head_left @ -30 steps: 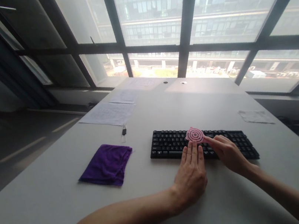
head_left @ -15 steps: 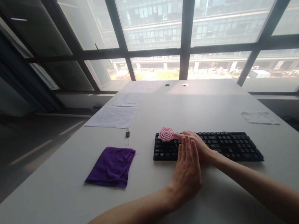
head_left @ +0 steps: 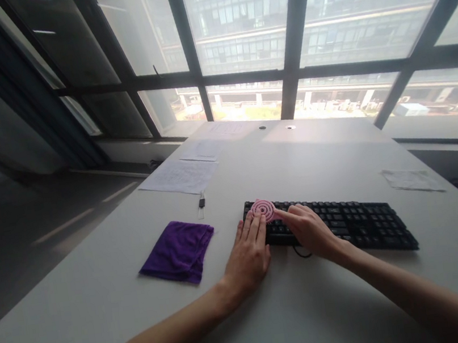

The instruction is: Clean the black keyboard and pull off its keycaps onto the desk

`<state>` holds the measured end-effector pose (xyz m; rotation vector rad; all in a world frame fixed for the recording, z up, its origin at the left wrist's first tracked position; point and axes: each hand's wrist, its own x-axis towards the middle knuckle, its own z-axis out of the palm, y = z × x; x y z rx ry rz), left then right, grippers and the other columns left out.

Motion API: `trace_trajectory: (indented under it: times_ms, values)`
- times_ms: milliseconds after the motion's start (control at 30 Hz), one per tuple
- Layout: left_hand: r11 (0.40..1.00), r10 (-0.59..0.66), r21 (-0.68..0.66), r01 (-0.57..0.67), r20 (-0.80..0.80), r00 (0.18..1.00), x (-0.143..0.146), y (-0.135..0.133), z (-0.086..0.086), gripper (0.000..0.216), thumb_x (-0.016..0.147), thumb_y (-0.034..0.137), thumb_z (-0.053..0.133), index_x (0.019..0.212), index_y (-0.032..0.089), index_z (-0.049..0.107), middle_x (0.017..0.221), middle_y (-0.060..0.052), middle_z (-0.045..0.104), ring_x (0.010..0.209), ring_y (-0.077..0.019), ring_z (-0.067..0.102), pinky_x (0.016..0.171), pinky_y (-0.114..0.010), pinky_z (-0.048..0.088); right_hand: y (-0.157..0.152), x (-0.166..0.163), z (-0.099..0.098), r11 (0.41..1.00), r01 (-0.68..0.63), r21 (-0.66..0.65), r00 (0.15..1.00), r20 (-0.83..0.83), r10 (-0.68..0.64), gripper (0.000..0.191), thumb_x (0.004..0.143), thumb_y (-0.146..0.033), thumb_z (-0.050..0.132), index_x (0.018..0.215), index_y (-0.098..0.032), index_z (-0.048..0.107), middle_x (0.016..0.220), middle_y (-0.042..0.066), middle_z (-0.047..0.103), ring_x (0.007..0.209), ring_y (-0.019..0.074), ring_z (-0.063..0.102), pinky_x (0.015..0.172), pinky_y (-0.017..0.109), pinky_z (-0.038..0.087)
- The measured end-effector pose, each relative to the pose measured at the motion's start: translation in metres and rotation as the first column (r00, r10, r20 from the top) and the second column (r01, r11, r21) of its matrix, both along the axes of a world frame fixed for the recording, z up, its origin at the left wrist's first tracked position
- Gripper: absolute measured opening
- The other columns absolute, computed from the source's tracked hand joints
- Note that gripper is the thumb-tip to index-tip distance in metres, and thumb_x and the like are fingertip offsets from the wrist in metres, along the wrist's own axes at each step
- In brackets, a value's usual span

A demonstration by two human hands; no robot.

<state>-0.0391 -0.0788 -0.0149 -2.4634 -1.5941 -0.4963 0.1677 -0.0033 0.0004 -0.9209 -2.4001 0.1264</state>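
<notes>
A black keyboard [head_left: 339, 218] lies on the white desk in front of me. Over its left end is the round head of a pink hairbrush [head_left: 263, 210], with bristles facing down and a spiral pattern on top. My right hand [head_left: 308, 228] is closed around the brush's handle. My left hand [head_left: 248, 254] lies with fingers stretched out at the keyboard's near left corner. Its fingertips reach the lower edge of the brush head; whether they press on the brush or the keys I cannot tell.
A folded purple cloth [head_left: 176, 254] lies left of my left hand. Beyond it are a black binder clip [head_left: 201, 203] and paper sheets [head_left: 182, 175]. A pale, flat wipe or packet [head_left: 411, 180] rests at the right. A cable [head_left: 301, 252] shows under the keyboard's near edge.
My left hand has moved left, away from my right hand, to the keyboard's left end. The brush handle and a bit of cable now show between the hands. The view has shifted slightly.
</notes>
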Motion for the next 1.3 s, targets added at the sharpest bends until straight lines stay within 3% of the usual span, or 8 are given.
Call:
trace_trajectory:
  times_ms: [233,500,600,967,1300]
  values:
    - [0.997,-0.08,-0.018,0.08,0.009,0.997,-0.01,-0.022,0.004,0.062,0.095,0.019,0.043,0.154,0.007,0.028,0.161,-0.016,0.026,0.152,-0.0276,0.011,0.122,-0.049,0.025,-0.028,0.023,0.005,0.998,-0.041,-0.049,0.999,0.027,0.042,0.04,0.103,-0.018,0.039,0.138,-0.024,0.056,0.078,0.004,0.056,0.07,0.0179,0.046,0.068,0.031,0.04]
    - [0.999,-0.033,0.021,0.032,0.017,0.999,-0.013,-0.015,-0.002,0.064,0.094,0.018,0.043,0.154,0.003,0.025,0.161,-0.021,0.023,0.152,-0.0309,0.011,0.119,-0.051,0.03,-0.023,-0.017,-0.002,0.997,-0.067,-0.044,0.996,0.057,0.069,0.038,0.101,-0.014,0.044,0.135,-0.025,0.057,0.082,0.003,0.058,0.076,0.0183,0.048,0.077,0.032,0.041]
    - [0.999,-0.03,0.042,0.029,0.019,0.999,-0.013,-0.014,-0.002,0.065,0.094,0.018,0.043,0.154,0.004,0.024,0.161,-0.021,0.024,0.152,-0.0318,0.011,0.119,-0.053,0.029,-0.024,-0.019,-0.002,0.998,-0.061,-0.034,0.997,0.053,0.063,0.039,0.1,-0.014,0.045,0.136,-0.026,0.056,0.083,0.003,0.058,0.076,0.0181,0.048,0.078,0.031,0.041]
    - [0.99,-0.139,0.007,0.139,0.016,0.99,-0.003,-0.013,-0.008,0.066,0.094,0.018,0.043,0.155,0.007,0.022,0.161,-0.018,0.025,0.152,-0.0285,0.012,0.12,-0.05,0.03,-0.04,0.071,-0.007,1.0,0.022,-0.016,0.998,0.063,-0.021,0.039,0.103,-0.018,0.04,0.138,-0.024,0.056,0.079,0.004,0.056,0.073,0.0189,0.047,0.07,0.032,0.04]
    - [0.985,-0.172,0.033,0.172,0.003,0.985,-0.005,-0.013,-0.01,0.068,0.096,0.018,0.04,0.158,0.01,0.013,0.161,-0.017,0.027,0.151,-0.0295,0.018,0.118,-0.051,0.033,-0.045,0.112,-0.001,0.995,0.094,0.019,0.992,0.083,-0.095,0.04,0.104,-0.021,0.04,0.141,-0.024,0.054,0.081,0.004,0.057,0.074,0.0188,0.048,0.072,0.033,0.041]
